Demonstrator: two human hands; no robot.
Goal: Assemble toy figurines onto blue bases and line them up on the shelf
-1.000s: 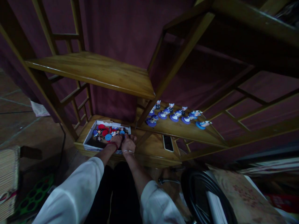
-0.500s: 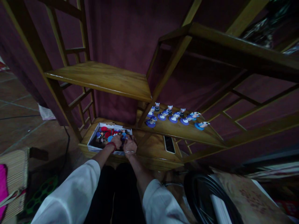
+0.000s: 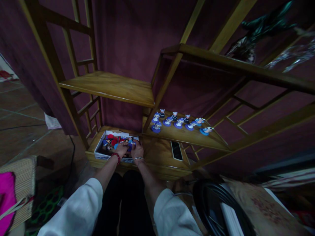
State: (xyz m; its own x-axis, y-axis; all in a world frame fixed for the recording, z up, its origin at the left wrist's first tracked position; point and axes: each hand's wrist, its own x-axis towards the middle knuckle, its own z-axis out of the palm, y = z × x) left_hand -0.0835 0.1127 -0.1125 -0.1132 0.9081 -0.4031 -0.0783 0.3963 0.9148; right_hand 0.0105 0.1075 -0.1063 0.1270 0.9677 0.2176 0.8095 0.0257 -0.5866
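Observation:
A white cardboard box [image 3: 99,155] on the low wooden surface holds several small figurines with red and blue parts. Over its right end, a figurine with a purple-blue base [image 3: 131,146] sits between my two hands. My right hand [image 3: 138,150] has its fingers closed around the right side of that figurine. From the left, my left hand [image 3: 121,150] reaches in with its fingers pressed to the same piece; the fingertips are partly hidden. Several figurines on purple and blue bases, one of them a purple-based figurine [image 3: 156,127], stand in rows on the shelf to the right.
A phone [image 3: 177,150] lies on the low surface right of the box. Above the box is a wooden shelf [image 3: 110,87]; slanting posts and lattice frame the unit. A coiled black hose [image 3: 200,190] is at lower right, a woven stool [image 3: 22,193] at lower left.
The view has shifted slightly. My hands have drawn a little apart around the purple-blue figurine, which shows more clearly between them now. The figurines on the shelf stand as before.

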